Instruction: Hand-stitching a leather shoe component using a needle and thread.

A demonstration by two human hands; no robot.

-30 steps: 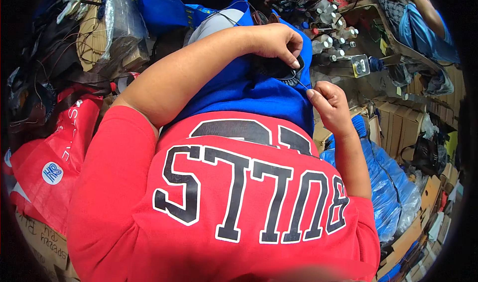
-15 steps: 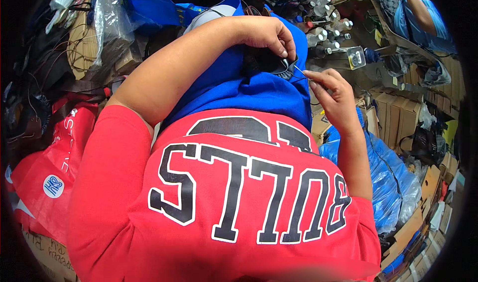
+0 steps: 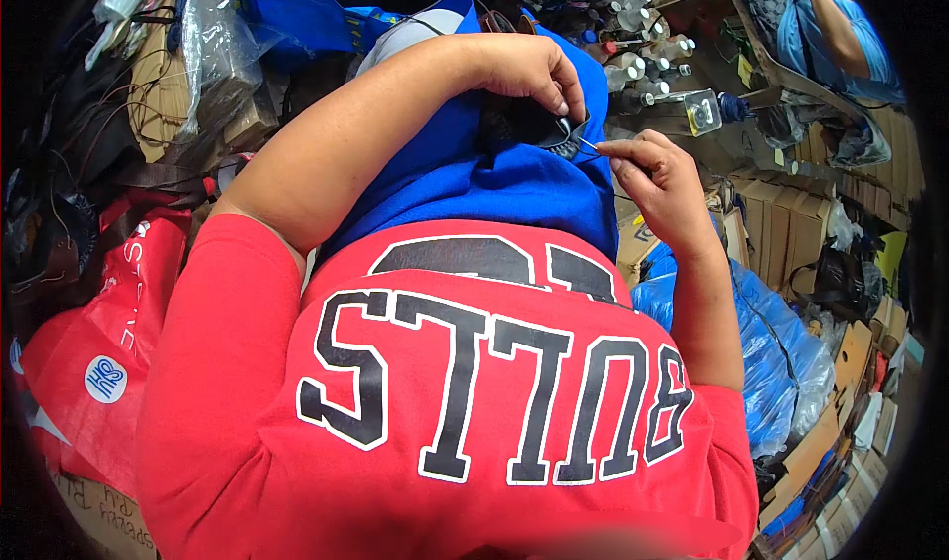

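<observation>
Across the lap below my head camera, a bright blue cloth (image 3: pixel 465 199) lies in folds, and on its far right part I find a small black piece with a ridged edge (image 3: pixel 539 131), partly shaded beneath the fingers. The left hand (image 3: pixel 549 78) reaches over it from the left, bent at the wrist, thumb and fingers closed on the piece; a shiny dark spot shows by the thumb tip, too small for me to name. The right hand (image 3: pixel 654 172) is just beside it, thumb and forefinger pinched on a slim, pale metallic needle-like tool (image 3: pixel 588 145), which points at the ridged edge. Whether its tip touches or enters the piece, I cannot tell from here. The two hands are near each other but apart.

Nearest me spreads a red short-sleeved shirt with black, white-edged lettering (image 3: pixel 435 501). Beyond the right hand I see a cluster of clear plastic bottles (image 3: pixel 643 61), brown cardboard boxes (image 3: pixel 781 219) and a blue plastic-wrapped bundle (image 3: pixel 766 338). To the left rests a glossy red bag with a white round mark (image 3: pixel 119 313). At the upper right, another person in light blue clothing (image 3: pixel 806 46) shows a bare forearm.
</observation>
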